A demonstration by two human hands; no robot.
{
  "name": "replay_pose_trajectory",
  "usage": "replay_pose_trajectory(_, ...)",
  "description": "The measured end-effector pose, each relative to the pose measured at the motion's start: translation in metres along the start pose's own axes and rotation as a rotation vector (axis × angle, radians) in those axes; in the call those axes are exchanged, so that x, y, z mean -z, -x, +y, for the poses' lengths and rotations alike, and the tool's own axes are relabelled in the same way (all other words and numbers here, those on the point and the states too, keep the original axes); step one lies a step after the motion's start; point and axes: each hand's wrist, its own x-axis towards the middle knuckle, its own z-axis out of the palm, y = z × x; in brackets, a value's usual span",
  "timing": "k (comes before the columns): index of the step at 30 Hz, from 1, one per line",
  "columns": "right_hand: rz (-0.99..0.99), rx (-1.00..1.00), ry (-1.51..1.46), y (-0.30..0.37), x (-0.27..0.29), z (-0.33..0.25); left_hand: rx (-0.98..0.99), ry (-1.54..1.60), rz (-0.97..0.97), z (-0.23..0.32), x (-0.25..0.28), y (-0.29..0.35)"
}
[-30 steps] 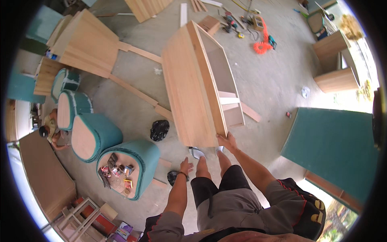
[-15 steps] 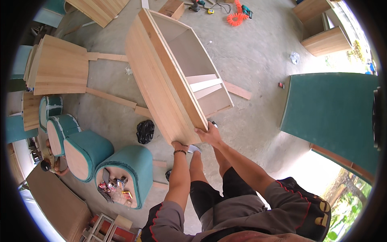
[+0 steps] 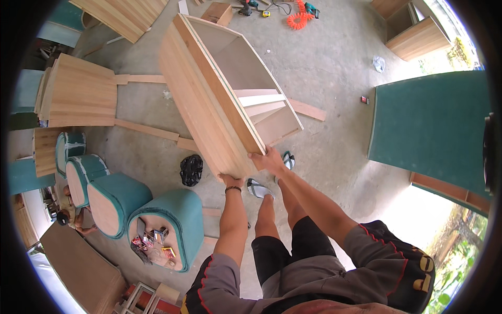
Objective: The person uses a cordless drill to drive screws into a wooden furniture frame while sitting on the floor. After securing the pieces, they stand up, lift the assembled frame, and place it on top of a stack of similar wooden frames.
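Note:
A long wooden cabinet (image 3: 209, 104) slants away from me, its smooth wood panel to the left. Its right side is hollow, with grey inner faces and a white strip across it. At the near end my left hand (image 3: 230, 181) is closed on the lower left edge, a dark bracelet at its wrist. My right hand (image 3: 267, 160) grips the near right corner, fingers wrapped over the framed edge. Whether the far end rests on the floor I cannot tell. My sandalled feet stand just below the near end.
Wood strips (image 3: 149, 130) lie on the floor beside the cabinet, near a black plastic bag (image 3: 191, 170). Teal rounded units (image 3: 178, 209) stand left, one holding small items; a person (image 3: 70, 214) is beyond them. A teal panel (image 3: 429, 118) stands right. Tools and an orange coiled hose (image 3: 299, 20) lie far off.
The cabinet's near end has shifted slightly up and left in the view, both hands still gripping it. My feet have stepped to new spots. The surroundings have shifted a little with my head.

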Motion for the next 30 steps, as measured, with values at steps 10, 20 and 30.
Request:
replay_pose_trajectory(10,-0.04,-0.074,-0.073,0.0,0.004,0.013,-0.097,0.017,-0.021,-0.004,0.026,-0.018)
replay_pose_trajectory(20,-0.092,-0.163,-0.148,0.069,0.026,0.009,-0.04,0.0,0.07,-0.024,0.059,0.045)
replay_pose_trajectory(30,-0.076,-0.214,-0.236,0.123,0.032,0.008,-0.018,-0.059,0.1,-0.028,0.103,0.079)
